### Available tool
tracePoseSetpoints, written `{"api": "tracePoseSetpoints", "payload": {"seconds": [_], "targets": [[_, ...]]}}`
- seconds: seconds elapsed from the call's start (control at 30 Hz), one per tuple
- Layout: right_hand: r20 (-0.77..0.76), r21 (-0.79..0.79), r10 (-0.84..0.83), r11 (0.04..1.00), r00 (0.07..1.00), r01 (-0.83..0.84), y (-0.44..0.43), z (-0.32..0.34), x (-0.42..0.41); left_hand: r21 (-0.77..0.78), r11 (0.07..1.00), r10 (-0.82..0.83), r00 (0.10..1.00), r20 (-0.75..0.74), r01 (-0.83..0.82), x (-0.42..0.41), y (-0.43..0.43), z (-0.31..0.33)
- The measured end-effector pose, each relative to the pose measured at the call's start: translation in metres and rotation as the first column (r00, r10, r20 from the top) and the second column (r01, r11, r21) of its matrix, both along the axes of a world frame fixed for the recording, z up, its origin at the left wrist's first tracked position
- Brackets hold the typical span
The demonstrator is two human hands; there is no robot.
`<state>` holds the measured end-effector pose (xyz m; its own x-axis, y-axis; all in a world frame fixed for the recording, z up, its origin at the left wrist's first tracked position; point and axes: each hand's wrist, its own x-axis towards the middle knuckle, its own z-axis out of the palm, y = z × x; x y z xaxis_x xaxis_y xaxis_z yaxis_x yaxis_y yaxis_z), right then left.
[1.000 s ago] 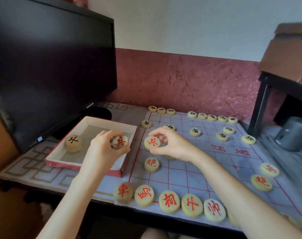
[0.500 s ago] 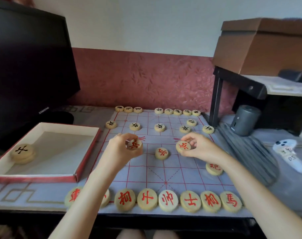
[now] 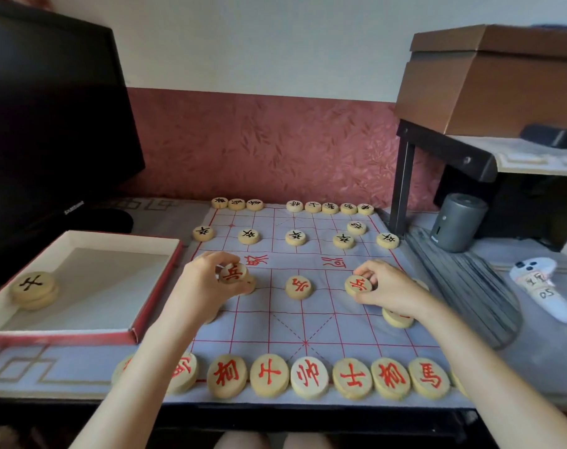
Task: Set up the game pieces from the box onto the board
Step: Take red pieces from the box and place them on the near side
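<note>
You are curling your left hand around a red-marked disc, pinching its rim, its face tilting toward you. Your right hand is pinching a second red disc low over the board; I cannot tell whether it is touching. Between your hands a third red disc is lying flat. Left of your left hand, the box is holding stacked black-marked discs.

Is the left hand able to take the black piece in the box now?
Probably not at once: the left hand holds a red piece. The box is open beside it and nothing covers the black piece, so the way is free.
</note>
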<state>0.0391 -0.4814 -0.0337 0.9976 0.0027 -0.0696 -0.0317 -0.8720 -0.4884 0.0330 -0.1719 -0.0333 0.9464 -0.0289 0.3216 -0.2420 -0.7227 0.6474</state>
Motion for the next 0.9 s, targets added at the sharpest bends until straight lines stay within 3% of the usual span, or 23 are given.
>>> {"api": "tracePoseSetpoints", "payload": {"seconds": [0.17, 0.43, 0.9], "targets": [[-0.014, -0.089, 0.049, 0.995, 0.999, -0.05, 0.011, 0.012, -0.002, 0.017, 0.999, 0.047, 0.999, 0.028, -0.047, -0.001, 0.021, 0.004], [0.122, 0.1, 0.172, 0.978, 0.978, -0.184, 0.07, 0.032, 0.003, 0.211, 0.947, 0.226, 0.968, 0.105, -0.244, 0.004, 0.059, -0.005], [0.104, 0.134, 0.29, 0.944, 0.951, -0.303, 0.121, 0.03, 0.01, 0.387, 0.899, 0.164, 0.977, 0.135, -0.204, 0.012, 0.069, -0.022]]}}
